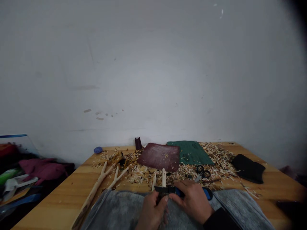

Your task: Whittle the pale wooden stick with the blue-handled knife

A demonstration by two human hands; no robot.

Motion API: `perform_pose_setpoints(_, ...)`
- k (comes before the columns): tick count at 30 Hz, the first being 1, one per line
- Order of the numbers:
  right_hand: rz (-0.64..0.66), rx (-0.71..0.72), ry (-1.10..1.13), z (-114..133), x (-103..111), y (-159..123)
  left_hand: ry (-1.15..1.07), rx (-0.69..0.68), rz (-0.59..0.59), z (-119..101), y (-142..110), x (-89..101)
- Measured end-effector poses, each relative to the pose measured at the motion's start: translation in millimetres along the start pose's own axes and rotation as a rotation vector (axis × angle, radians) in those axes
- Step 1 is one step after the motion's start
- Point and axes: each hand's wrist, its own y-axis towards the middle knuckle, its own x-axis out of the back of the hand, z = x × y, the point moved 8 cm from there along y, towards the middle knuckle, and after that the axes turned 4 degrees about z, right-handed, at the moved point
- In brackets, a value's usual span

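My right hand (193, 199) is closed around the blue and black handle of a knife (206, 193). The dark blade points left and lies across a pale, peeled stick (164, 177), which looks forked, with a second prong to its left. Below the blade, the fingers of my left hand (153, 209) grip the stick's lower part, mostly hidden by the hand. Both hands are over a grey cloth (124, 204) at the table's near edge. Just beyond my right hand lie black-handled scissors (205, 173), among wood shavings (141, 179).
Peeled forked branches (92, 193) lie at left. Farther back are a maroon sheet (158, 156), a green sheet (192, 152), a dark thread spool (138, 143) and a blue roundish object (98, 149). A black sheet (249, 168) lies at right. Behind the wooden table (55, 201) stands a wall.
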Motion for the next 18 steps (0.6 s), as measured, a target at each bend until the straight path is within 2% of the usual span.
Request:
perform_pose_setpoints(11, 0.104, -0.024, -0.053, 0.2, -1.1, 0.6, 0.037, 0.046, -0.025, 6.0, 2.6, -0.7)
perform_pose_setpoints(18, 0.123, -0.023, -0.046, -0.3, -2.7, 1.0, 0.040, 0.085, -0.013, 2.9, 0.7, -0.6)
